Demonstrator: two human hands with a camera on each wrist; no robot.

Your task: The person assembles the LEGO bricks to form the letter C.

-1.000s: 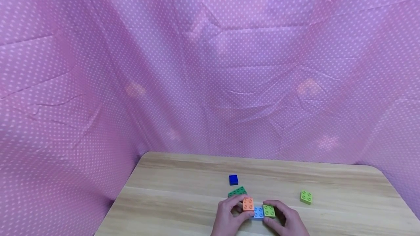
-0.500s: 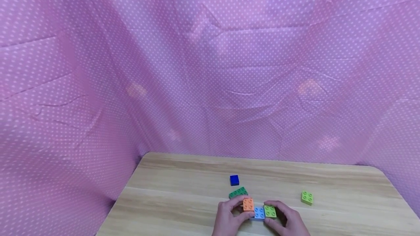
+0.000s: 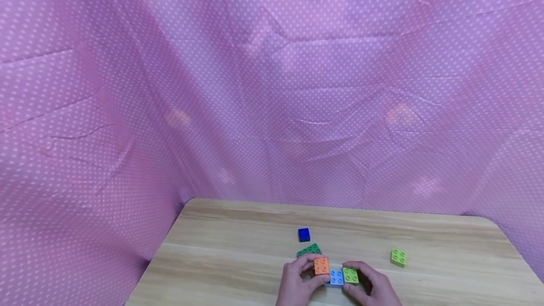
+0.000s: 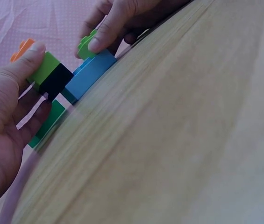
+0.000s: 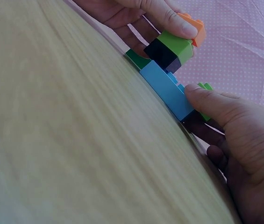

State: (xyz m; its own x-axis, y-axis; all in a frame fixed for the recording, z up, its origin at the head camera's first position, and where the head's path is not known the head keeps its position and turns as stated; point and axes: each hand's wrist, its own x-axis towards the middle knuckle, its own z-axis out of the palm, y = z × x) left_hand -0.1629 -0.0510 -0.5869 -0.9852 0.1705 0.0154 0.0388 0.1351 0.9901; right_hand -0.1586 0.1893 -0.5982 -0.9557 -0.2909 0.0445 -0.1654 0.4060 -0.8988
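Note:
My left hand (image 3: 293, 283) pinches a small brick stack between thumb and fingers. An orange building brick (image 3: 321, 266) tops it, over a lime brick (image 4: 47, 70) with a dark lower part (image 4: 57, 81). The stack hangs tilted over the left end of a long light blue brick (image 5: 167, 88), which lies on the table. On the blue brick's right end sits another lime brick (image 3: 350, 275), pinched by my right hand (image 3: 375, 286). Between the orange and lime bricks, blue studs show in the head view.
A green brick (image 3: 309, 249) lies just beyond my left fingers, with a dark blue brick (image 3: 303, 234) farther back. Off to the right is a loose lime brick (image 3: 398, 257). Pink dotted cloth (image 3: 272, 107) hangs behind the wooden table (image 3: 221, 259).

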